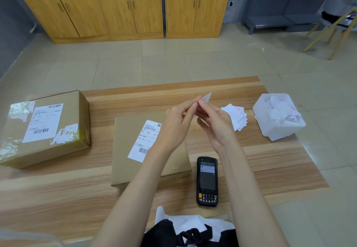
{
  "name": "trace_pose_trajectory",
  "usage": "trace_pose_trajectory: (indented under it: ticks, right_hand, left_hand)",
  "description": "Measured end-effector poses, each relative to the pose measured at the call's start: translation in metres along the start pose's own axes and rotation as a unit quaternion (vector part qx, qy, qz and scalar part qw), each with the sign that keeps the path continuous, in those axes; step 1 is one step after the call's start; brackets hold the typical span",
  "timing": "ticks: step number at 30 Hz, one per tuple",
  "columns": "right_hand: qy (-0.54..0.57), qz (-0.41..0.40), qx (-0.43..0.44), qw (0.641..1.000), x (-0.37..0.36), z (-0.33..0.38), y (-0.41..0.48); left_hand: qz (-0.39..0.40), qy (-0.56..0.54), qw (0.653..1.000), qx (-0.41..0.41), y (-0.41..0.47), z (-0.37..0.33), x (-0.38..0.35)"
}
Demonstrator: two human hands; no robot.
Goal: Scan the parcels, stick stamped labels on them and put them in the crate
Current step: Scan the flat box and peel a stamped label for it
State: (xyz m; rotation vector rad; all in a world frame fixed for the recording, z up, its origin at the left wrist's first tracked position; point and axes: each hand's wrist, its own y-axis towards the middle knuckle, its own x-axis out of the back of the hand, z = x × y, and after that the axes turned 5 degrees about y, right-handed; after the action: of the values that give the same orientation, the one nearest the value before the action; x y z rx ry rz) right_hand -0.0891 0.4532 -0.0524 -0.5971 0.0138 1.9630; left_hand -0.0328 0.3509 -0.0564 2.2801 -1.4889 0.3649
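Pinching a small white label (206, 97) with thumb and forefinger of both left hand (176, 125) and right hand (217, 126), closed on its lower corner, probably peeling the backing. Slanting up and rightward away from the pinch, long axis along that slant. Below and left of the pinch, nearer the left hand: the flat parcel (125, 169), long side running away from the body

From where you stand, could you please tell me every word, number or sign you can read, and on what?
Nothing reads word for word.
Left parcel: barcodes; label print too small.
Middle parcel: barcodes; label print blurred.
Scanner screen: lines too blurred.
Loose labels: red stamp, unreadable.
Held label, pinched by left hand and right hand: no print shows.
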Motion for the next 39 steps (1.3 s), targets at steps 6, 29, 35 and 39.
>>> trace_pose_trajectory:
  ticks: [6,29,35,39]
  right_hand:
    - [0.021,-0.01,-0.001,1.0,0.0,0.0,-0.002]
    - [0.053,-0.002,-0.027,0.998,0.001,-0.004,0.008]
    - [0.035,-0.011,-0.009,0.999,0.0,-0.004,0.01]
    - [0.015,-0.013,0.004,1.0,-0.002,-0.003,0.01]
  left_hand:
    - [-0.007,0.002,1.0,-0.004,-0.002,0.002,-0.001]
    - [-0.004,0.026,0.999,-0.019,-0.004,0.001,-0.003]
    - [-0.003,0.024,0.999,-0.025,-0.003,-0.002,-0.003]
    - [-0.004,0.003,1.0,-0.02,-0.002,-0.002,-0.005]
